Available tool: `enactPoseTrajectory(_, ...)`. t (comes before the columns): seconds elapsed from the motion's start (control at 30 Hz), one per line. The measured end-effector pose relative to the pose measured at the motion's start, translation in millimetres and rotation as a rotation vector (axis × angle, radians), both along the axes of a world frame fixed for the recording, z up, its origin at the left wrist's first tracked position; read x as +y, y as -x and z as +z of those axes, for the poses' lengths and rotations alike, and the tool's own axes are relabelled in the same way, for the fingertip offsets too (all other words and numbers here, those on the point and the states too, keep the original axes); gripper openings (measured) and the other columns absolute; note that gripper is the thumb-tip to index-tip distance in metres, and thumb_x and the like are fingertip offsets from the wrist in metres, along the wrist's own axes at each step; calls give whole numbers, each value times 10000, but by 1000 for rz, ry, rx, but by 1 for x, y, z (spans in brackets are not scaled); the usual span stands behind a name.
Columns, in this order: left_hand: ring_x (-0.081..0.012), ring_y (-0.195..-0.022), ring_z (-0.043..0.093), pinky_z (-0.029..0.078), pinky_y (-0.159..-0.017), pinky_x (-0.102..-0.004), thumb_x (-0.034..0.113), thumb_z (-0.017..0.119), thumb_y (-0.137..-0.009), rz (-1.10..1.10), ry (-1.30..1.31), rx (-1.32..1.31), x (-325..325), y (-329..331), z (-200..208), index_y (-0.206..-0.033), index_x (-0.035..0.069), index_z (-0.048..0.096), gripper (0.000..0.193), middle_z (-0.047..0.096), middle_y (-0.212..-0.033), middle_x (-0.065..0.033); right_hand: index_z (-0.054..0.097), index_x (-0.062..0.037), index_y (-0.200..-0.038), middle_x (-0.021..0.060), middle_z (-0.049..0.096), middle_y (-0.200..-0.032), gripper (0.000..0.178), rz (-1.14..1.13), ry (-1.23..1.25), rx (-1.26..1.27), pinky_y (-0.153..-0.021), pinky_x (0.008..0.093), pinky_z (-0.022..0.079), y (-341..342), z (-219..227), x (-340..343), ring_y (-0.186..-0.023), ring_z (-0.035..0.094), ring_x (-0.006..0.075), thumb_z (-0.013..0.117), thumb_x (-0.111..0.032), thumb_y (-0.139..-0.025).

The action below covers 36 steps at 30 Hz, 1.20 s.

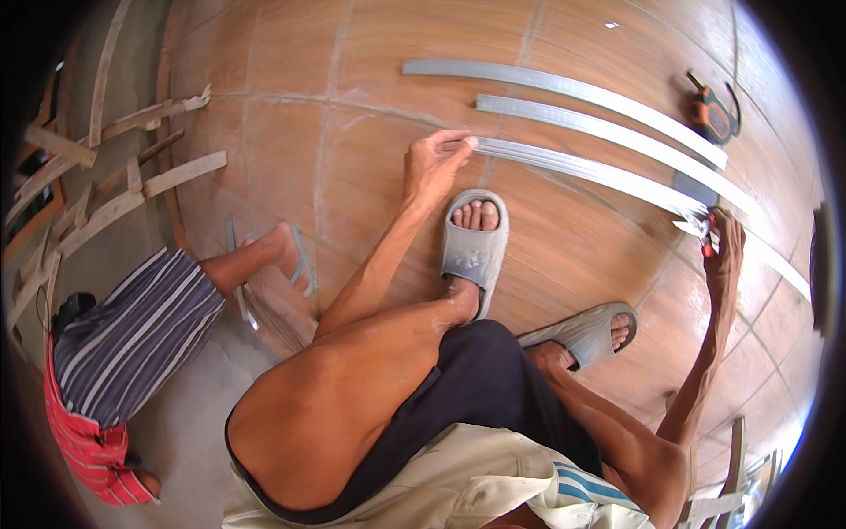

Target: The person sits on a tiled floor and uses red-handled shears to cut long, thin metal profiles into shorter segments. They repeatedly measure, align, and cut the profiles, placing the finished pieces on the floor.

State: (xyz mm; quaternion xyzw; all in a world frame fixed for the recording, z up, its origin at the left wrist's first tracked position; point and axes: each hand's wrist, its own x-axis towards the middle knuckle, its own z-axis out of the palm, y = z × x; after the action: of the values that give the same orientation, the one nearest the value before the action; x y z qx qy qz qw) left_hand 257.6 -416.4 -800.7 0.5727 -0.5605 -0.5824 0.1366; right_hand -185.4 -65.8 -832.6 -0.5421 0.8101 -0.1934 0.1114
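A thin silver metal channel (582, 169) lies across the tiled floor in front of my feet. Its left end is pinched between the thumb and fingers of my left hand (432, 167). At its right end, my right hand (726, 242) is closed round red-handled snips (708, 243). The blades are at the channel's end; whether they are apart or together is too small to tell. Two more metal channels, a far one (564, 84) and a middle one (608, 130), lie roughly parallel beyond it. The middle one runs on past my right hand.
An orange and black tape measure (712, 115) sits at the far right. To my left are another person in striped shorts (145, 331) and a rough wooden frame (132, 198). My sandalled feet (476, 242) stand close to the channel. More timber (733, 467) shows at lower right.
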Motion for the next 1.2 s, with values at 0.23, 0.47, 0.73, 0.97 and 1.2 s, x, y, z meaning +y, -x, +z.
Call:
enactPoseTrajectory(0.23,-218,-1087,763,632,-937,-325,185,805,-1016,19,-33,-8,1,6,-7,-1353,-46,695,423,780,-1210,-168,638,-95,-1339,124,715,-1257,592,-46,-93,-6,-1046,458,531,6,33,-20,-1211,661,357,779,108,-801)
enactPoseTrajectory(0.47,-215,-1044,765,647,-914,-319,164,814,-1005,64,-24,-9,-2,6,3,-1325,-52,703,402,780,-1183,-183,636,-90,-1314,113,724,-1241,554,-14,-128,-81,-1029,457,541,11,24,-24,-1188,671,352,788,86,-811)
enactPoseTrajectory(0.73,-217,-1067,760,640,-941,-323,153,771,-1030,41,39,-94,-24,-13,22,-1334,-52,700,374,773,-1200,-193,636,-90,-1257,84,743,-1202,475,97,-10,-92,-1004,444,563,-23,19,-50,-1117,695,320,828,-12,-830)
enactPoseTrajectory(0.97,-265,-1149,747,614,-1034,-370,179,744,-1058,59,64,-202,-57,-60,21,-1392,-57,662,418,749,-1266,-203,626,-103,-1254,78,696,-1143,518,142,-2,-71,-983,424,497,-78,11,-94,-1109,650,304,851,-74,-788)
enactPoseTrajectory(1.2,-264,-1128,750,620,-1007,-356,154,741,-1055,54,86,-209,-62,-61,16,-1383,-37,677,385,749,-1266,-211,616,-96,-1252,80,663,-1097,501,164,20,-77,-947,427,476,-78,9,-94,-1083,645,305,838,-114,-803)
